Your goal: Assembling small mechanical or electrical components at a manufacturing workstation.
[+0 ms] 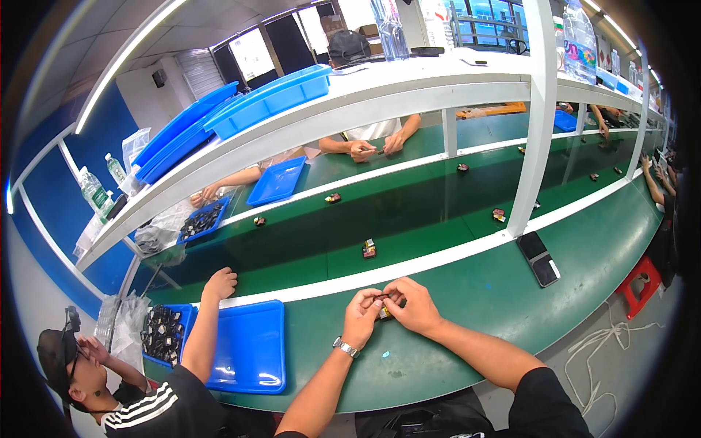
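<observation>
Over the green bench in front of me, my left hand (359,320) and my right hand (415,306) meet, both closed. Between their fingertips they pinch a small dark part with a yellow patch (383,312); the fingers cover most of it, so its exact kind does not show. A silver watch sits on my left wrist. On the belt just beyond lies a small dark piece with a yellow and white label (369,248), touched by neither hand.
An empty-looking blue tray (252,347) stands left of my arm, beside a blue tray of black parts (162,334). A co-worker's arm (212,299) reaches over the belt. A white post (537,131) and a black phone-like device (538,259) are to the right.
</observation>
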A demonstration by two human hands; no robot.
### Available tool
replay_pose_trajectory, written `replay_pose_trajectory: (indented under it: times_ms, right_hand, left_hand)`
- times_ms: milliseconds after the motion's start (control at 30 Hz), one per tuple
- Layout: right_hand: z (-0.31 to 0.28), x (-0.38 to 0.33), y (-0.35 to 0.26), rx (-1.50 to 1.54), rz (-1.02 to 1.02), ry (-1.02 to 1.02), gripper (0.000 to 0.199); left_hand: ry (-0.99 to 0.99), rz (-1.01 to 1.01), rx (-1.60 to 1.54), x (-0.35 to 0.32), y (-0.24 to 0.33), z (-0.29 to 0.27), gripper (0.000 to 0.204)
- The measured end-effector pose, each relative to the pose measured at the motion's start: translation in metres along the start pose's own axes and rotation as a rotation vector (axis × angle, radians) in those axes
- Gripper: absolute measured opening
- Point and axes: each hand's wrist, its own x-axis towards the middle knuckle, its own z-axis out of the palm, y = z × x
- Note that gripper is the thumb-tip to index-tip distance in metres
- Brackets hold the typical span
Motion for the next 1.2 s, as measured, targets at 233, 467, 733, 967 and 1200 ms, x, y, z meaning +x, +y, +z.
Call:
replay_pose_trajectory:
  times_ms: [233,467,733,967,1200]
  right_hand:
    - [-0.005,0.003,-0.002,-0.039,0.026,-0.058,0.016]
    - [-0.011,0.029,0.034,0.070,0.348,0.082,0.022]
    - [-0.045,0.120,0.114,-0.615,0.439,0.343,0.039]
    - [0.033,0.106,0.062,-0.637,0.237,0.142,0.060]
    - [0.037,0.115,0.085,-0.706,0.287,0.144,0.051]
  left_hand:
    - [-0.023,0.039,0.036,0.000,0.002,0.002,0.025]
    - [0.121,0.150,0.067,0.002,0.004,0.002,0.029]
    - [0.134,0.140,0.115,0.006,-0.002,-0.012,0.017]
    - [0.151,0.099,0.136,0.006,0.003,-0.010,0.017]
    - [0.122,0.109,0.101,0.009,0.003,-0.012,0.017]
